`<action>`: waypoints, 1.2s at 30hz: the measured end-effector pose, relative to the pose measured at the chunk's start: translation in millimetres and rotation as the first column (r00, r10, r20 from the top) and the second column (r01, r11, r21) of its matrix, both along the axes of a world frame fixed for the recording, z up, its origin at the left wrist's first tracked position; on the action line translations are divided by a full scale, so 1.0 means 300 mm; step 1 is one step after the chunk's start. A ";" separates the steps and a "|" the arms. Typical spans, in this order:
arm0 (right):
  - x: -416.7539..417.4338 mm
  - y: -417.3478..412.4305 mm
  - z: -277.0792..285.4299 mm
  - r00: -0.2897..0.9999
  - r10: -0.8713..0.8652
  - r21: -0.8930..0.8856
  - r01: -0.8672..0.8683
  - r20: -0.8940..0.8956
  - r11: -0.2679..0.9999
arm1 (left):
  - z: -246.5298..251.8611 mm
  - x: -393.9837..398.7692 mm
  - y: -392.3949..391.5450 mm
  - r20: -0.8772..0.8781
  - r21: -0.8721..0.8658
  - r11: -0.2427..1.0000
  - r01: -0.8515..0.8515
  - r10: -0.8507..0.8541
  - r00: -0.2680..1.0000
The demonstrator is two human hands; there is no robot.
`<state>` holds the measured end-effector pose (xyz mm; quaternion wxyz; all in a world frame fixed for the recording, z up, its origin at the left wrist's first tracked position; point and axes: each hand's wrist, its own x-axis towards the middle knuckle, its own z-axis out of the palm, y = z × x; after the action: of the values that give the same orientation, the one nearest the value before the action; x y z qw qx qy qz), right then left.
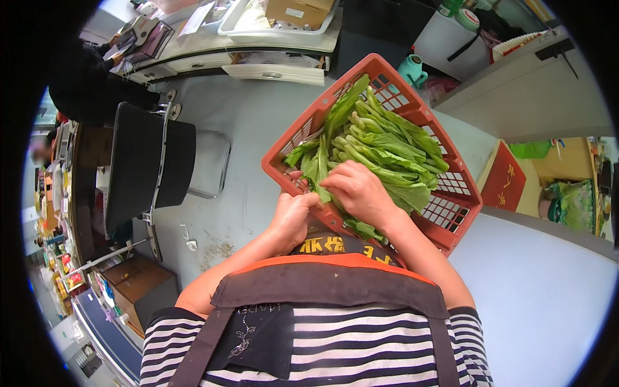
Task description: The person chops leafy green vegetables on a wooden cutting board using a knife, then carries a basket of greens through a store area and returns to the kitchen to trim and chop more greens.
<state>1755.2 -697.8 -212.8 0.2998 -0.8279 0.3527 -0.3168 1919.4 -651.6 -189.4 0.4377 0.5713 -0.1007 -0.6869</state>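
Observation:
A red plastic crate [466, 179] with lattice walls is tilted in front of my body, against the apron. Inside it lies a heap of leafy green vegetables [387, 145], their pale stems pointing mostly to the left. My left hand [292, 213] grips the crate's near left rim, its thumb on top and some fingers inside the wall. Above the leaves near that rim is my right hand [355, 191], its fingers curled beside an upright green leaf; whether they pinch the leaf is hard to tell.
A black chair [140, 164] with a metal frame stands at the left. Beyond the crate, a counter [193, 55] has a pulled-out drawer [275, 74]. A person in dark clothes stands at the upper left. A turquoise jug [412, 70] is behind the crate, and a pale panel [532, 290] lies at the right.

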 end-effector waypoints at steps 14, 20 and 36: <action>0.132 -0.034 -0.123 0.914 -0.028 0.053 0.054 -0.405 0.997 | -0.029 0.046 -0.001 -0.013 -0.076 0.997 0.020 -0.022 1.000; 0.172 -0.062 -0.140 0.846 0.020 0.190 0.096 -0.533 0.977 | -0.045 0.038 0.010 0.011 -0.072 0.997 0.011 -0.010 1.000; 0.057 -0.055 -0.067 0.970 0.057 0.283 0.013 -0.237 0.959 | -0.055 0.026 0.033 -0.034 -0.112 0.993 0.025 -0.029 0.999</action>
<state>1772.2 -714.4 -232.8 0.3729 -0.8130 0.4189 -0.1565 1927.2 -641.8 -205.9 0.4612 0.5323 -0.1391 -0.6961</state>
